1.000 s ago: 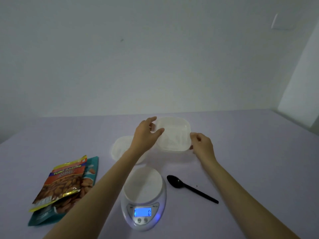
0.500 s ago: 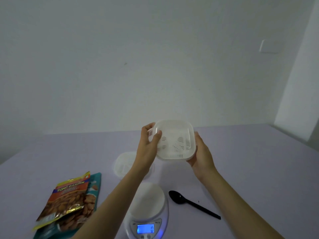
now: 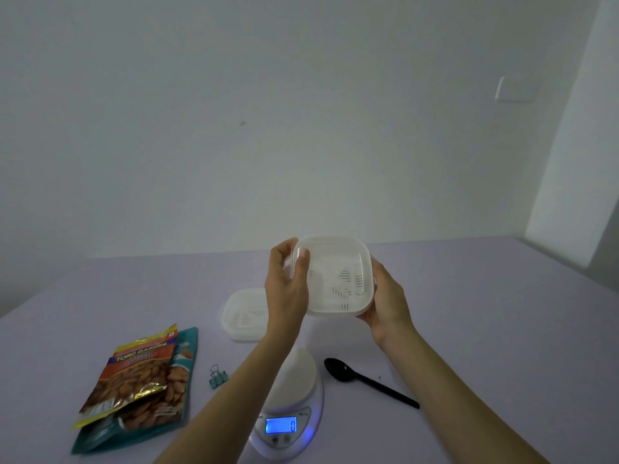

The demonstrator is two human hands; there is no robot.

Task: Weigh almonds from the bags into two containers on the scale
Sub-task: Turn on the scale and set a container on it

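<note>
Both hands grip the white container (image 3: pixel 338 276) above the scale (image 3: pixel 288 406): left hand (image 3: pixel 286 289) pinches its rim, right hand (image 3: pixel 387 303) cups its side.

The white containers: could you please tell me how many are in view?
2: one container between left hand and right hand; other container on the table, partly covered.

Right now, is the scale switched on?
On: the scale has its display lit blue, and it reads 0.
</note>
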